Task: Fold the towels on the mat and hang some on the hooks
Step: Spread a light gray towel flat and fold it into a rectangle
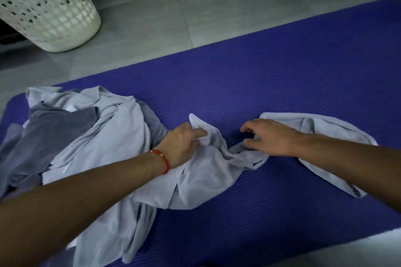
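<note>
Across the mat (282,84) — pale towel (208,180) lengthwise left-right, left grip (184,147) pinching it, right grip (269,138) loosely curled.

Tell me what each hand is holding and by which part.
Left hand pinches a raised fold of the light grey towel near its top corner. Right hand hovers over it with curled fingers, holding nothing visible.
</note>
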